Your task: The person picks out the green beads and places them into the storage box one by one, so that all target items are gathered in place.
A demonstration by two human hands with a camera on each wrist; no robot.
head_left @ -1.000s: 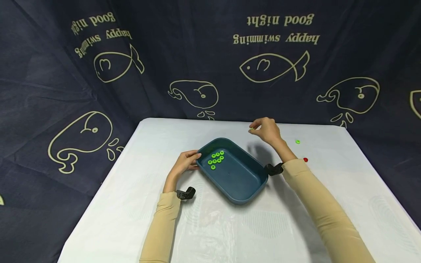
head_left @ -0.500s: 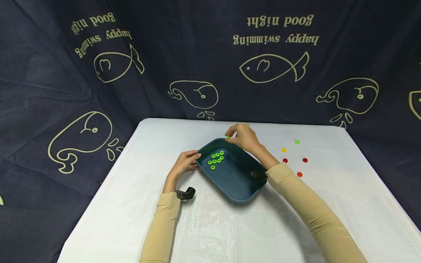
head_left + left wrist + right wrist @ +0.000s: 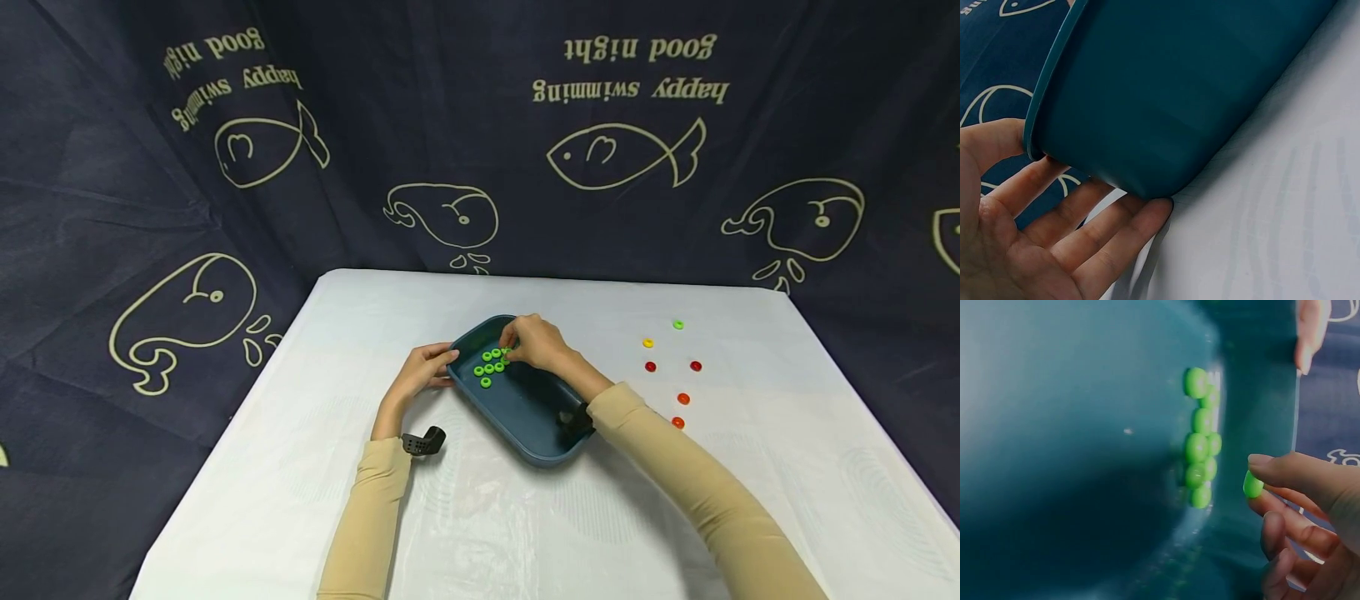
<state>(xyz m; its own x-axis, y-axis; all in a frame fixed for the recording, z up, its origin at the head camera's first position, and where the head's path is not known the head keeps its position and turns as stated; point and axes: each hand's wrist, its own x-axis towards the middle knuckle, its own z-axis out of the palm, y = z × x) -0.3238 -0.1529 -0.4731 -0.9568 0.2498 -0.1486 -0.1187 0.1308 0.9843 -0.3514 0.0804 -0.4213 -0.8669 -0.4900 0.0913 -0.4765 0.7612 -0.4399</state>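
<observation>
A dark teal plastic bin (image 3: 542, 417) stands turned at an angle on the table. My left hand (image 3: 417, 375) holds its left corner, thumb over the rim and the other fingers (image 3: 1100, 244) against the outside wall and near the base. Small green rings (image 3: 489, 368), several of them, lie grouped on the floor at the bin's left end. Inside the bin, my right hand (image 3: 536, 342) pinches another green ring (image 3: 1253, 485) between thumb and fingertips, just beside that group. In the head view the right hand partly covers this ring and its neighbours.
On the white table (image 3: 315, 433), right of the bin, lie a green ring (image 3: 678, 325), a yellow ring (image 3: 648, 342) and several red or orange ones, such as a red ring (image 3: 696, 366). A dark printed curtain (image 3: 480, 125) hangs behind the table's far edge.
My right hand has moved left and down from beyond the bin into it, carrying the green ring. Rings formerly behind the right arm now show. My left hand has stayed on the bin.
</observation>
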